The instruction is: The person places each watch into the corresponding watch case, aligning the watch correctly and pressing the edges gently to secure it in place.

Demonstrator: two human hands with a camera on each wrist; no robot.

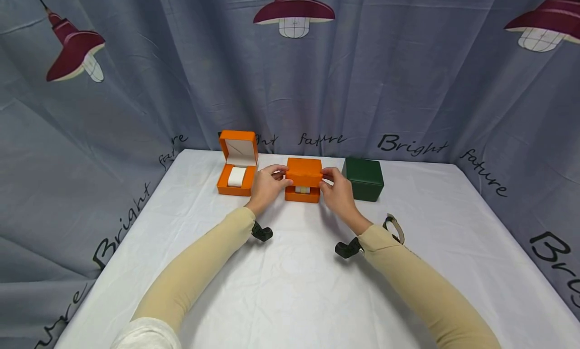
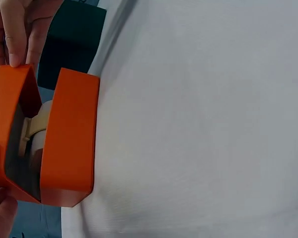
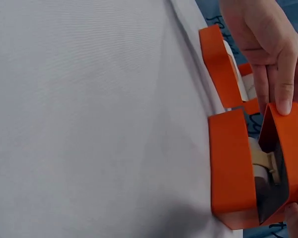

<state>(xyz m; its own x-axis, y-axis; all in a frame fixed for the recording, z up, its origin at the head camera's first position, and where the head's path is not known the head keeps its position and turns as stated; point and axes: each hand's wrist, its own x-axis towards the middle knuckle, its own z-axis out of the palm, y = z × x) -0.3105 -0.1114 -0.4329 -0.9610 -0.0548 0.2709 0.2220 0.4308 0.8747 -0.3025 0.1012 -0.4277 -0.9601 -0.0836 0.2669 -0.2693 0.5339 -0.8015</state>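
An orange watch box (image 1: 302, 195) stands at the back middle of the cloth, its lid (image 1: 304, 170) tipped partly down over the base. Through the gap, a watch with a yellowish band (image 2: 39, 122) shows around a pale cushion. My left hand (image 1: 266, 187) pinches the lid's left side between thumb and fingers. On the opposite side, my right hand (image 1: 339, 193) pinches the lid the same way. In the right wrist view, the left thumb lies on the lid's edge, with the other fingers behind it.
Left of my hands, a second orange box (image 1: 234, 191) stands wide open with a white cushion (image 1: 236, 177) inside. A closed dark green box (image 1: 364, 172) stands to the right. Beside my right sleeve lies a curved, looped band (image 1: 396, 228). Grey curtain (image 1: 290, 97) hangs behind the white-covered table (image 1: 299, 288).
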